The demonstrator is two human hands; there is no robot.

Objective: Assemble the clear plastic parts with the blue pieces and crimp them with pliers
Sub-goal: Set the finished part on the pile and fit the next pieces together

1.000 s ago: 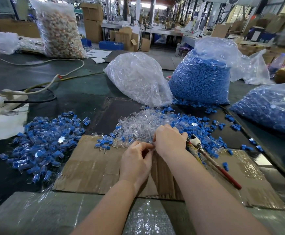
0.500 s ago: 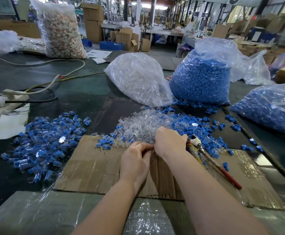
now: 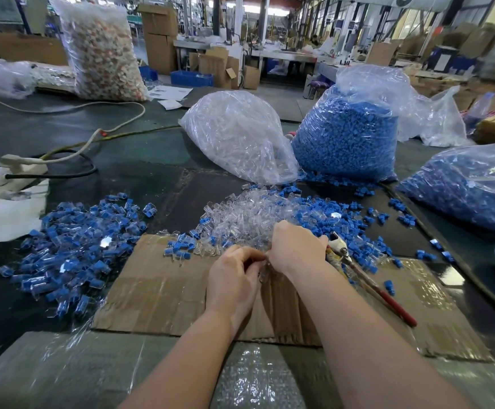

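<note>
Pinching one small clear part (image 3: 263, 271) together, both hands, left hand (image 3: 234, 278) and right hand (image 3: 296, 249), met over cardboard (image 3: 158, 290) beside pliers (image 3: 370, 278).

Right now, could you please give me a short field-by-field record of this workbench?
left hand: fingers curled, meeting the right hand over a small clear part
right hand: curled, held against the left; what it pinches is hidden
pliers: lying on the cardboard, right of the hands, untouched
finished pile: left of the cardboard
loose parts heap: clear and blue, just beyond the hands
bag of clear parts: behind the heap
bag of blue pieces: to its right
</note>
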